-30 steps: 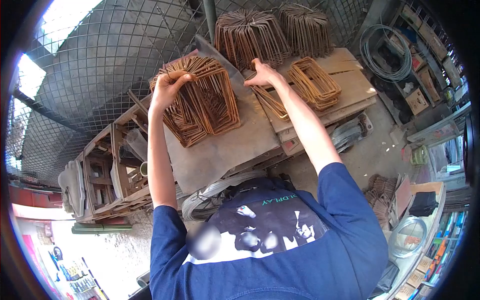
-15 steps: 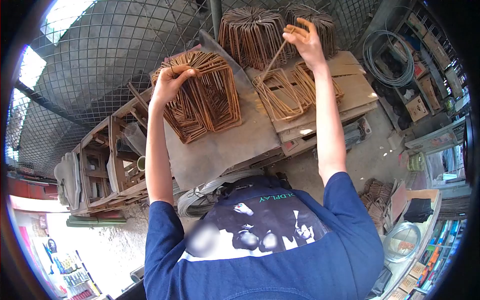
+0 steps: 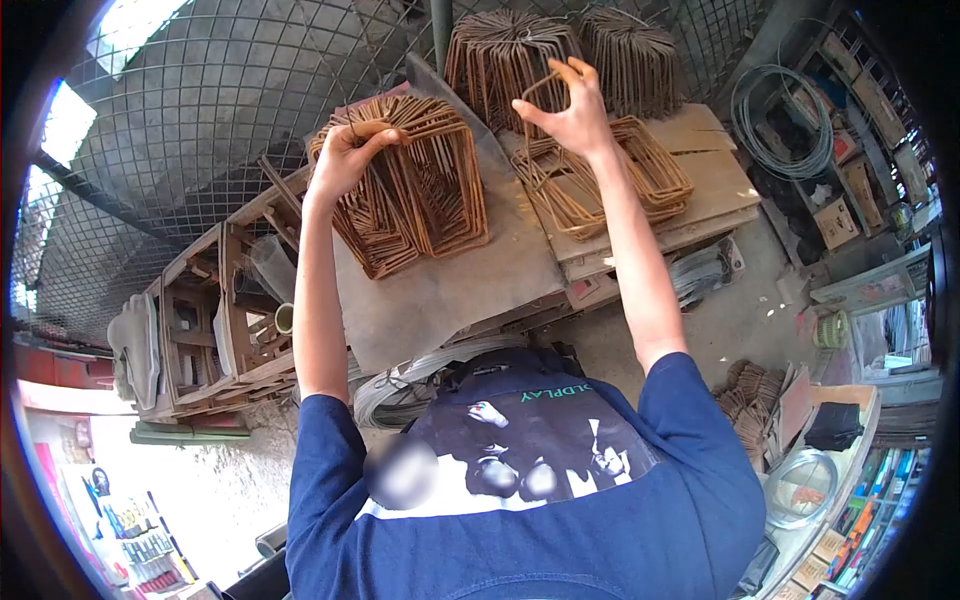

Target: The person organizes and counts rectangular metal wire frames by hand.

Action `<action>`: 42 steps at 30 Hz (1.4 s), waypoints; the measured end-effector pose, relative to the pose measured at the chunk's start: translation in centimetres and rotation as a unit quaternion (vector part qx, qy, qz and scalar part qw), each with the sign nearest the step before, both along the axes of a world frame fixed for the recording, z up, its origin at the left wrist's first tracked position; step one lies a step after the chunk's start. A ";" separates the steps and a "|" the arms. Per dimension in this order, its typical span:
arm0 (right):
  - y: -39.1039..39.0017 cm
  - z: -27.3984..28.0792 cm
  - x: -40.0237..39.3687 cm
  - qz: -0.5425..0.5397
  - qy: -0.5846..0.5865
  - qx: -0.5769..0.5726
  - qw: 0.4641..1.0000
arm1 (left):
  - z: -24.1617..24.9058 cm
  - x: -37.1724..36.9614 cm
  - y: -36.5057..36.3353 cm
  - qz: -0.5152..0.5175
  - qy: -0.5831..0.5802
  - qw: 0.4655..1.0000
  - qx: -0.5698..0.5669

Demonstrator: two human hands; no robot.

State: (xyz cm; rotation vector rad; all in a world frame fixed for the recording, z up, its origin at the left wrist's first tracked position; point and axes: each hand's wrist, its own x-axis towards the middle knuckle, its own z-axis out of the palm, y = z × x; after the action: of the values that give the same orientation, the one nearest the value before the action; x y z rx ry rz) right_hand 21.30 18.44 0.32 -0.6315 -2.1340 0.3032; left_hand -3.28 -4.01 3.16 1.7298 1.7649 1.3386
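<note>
In the head view, read as a clock face, the left hand (image 3: 350,155) is near eleven o'clock, its thumb and fingers pressed together on the upper edge of a bundle of bent-rod frames (image 3: 445,195); the body of that bundle lies at about four o'clock from this grip, its near bars running roughly from twelve to six. The right hand (image 3: 575,112) is near one o'clock, thumb and forefinger spread well apart; a thin raised rod (image 3: 540,81) reaches the fingertips, though I cannot tell whether they pinch it. Flat rectangular loops (image 3: 577,219) lie just below this hand, at six o'clock from it, long axis from about ten-thirty to four-thirty; more overlapping loops (image 3: 667,210) sit at four o'clock from it; the right hand is the nearer to both, while the bundle lies toward its eight o'clock.

The frames are rusty orange-brown rod, thin and hard-looking, with rounded corners; two darker, duller stacks (image 3: 505,55) (image 3: 632,65) stand at twelve and one o'clock, their bars fanned at the top; the surface (image 3: 450,305) is a smooth greyish-brown sheet, with pale, flat boards (image 3: 718,180) toward its right; a coil of smooth grey wire (image 3: 742,125) hangs at two o'clock; dark wire mesh (image 3: 235,95) crosses a rough grey wall at ten to eleven.
</note>
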 end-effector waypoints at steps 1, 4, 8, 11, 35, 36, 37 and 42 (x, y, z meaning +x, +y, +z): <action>0.3 -0.4 0.0 0.004 -0.001 0.001 1.000 | -0.1 -0.2 0.1 -0.009 -0.006 1.000 0.004; -0.3 -0.8 0.3 -0.007 -0.018 -0.037 0.999 | -0.2 -0.3 0.2 -0.011 -0.011 1.000 0.003; -1.3 -1.3 0.7 0.001 -0.058 -0.146 0.988 | -0.6 -0.6 0.5 -0.027 -0.019 0.999 0.013; -1.9 -1.7 0.7 0.041 -0.032 -0.175 0.983 | -0.6 -0.5 0.4 -0.012 -0.022 1.000 0.007; -9.2 13.6 -6.7 0.103 -0.135 0.061 0.984 | -0.6 -0.4 0.4 -0.009 -0.003 1.000 0.014; -9.8 12.8 -6.7 0.091 -0.117 0.091 0.985 | -0.6 -0.4 0.4 -0.016 0.013 0.999 0.029; -9.9 12.8 -6.7 0.132 -0.191 -0.052 0.971 | -0.7 -0.5 0.4 -0.013 0.012 0.999 0.029; -11.9 8.1 -6.0 0.060 -0.243 -0.102 0.963 | -2.2 -1.4 1.2 -0.025 -0.070 0.993 0.096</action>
State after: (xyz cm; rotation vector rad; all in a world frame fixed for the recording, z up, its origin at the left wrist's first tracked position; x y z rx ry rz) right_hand 15.30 6.53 8.37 -0.7542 -2.6419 0.4771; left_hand -4.66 -2.76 0.98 1.7186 1.5500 1.6113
